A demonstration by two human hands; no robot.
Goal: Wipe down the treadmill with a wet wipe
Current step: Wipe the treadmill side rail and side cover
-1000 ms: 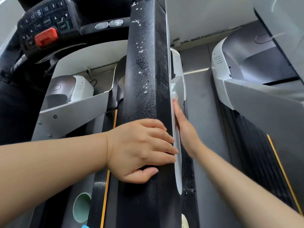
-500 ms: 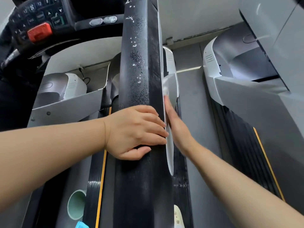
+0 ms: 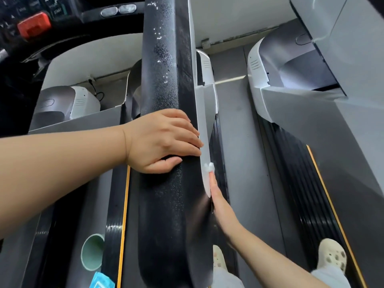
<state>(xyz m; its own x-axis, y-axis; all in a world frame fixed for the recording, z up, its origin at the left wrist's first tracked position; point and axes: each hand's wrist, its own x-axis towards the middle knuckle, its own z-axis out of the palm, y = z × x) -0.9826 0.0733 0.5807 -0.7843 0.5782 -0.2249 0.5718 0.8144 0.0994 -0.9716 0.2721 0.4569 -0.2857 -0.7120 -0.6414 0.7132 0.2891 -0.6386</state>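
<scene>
Fingers (image 3: 212, 179) of right hand slid the wet wipe (image 3: 208, 167) nearer.

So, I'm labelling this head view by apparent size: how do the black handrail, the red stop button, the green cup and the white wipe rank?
Largest to smallest as they look:
1. Black handrail, by far.
2. Green cup.
3. Red stop button, close to the cup; it sits farther from the camera, so that order is unsure.
4. White wipe, mostly hidden by the right hand's fingers.
</scene>
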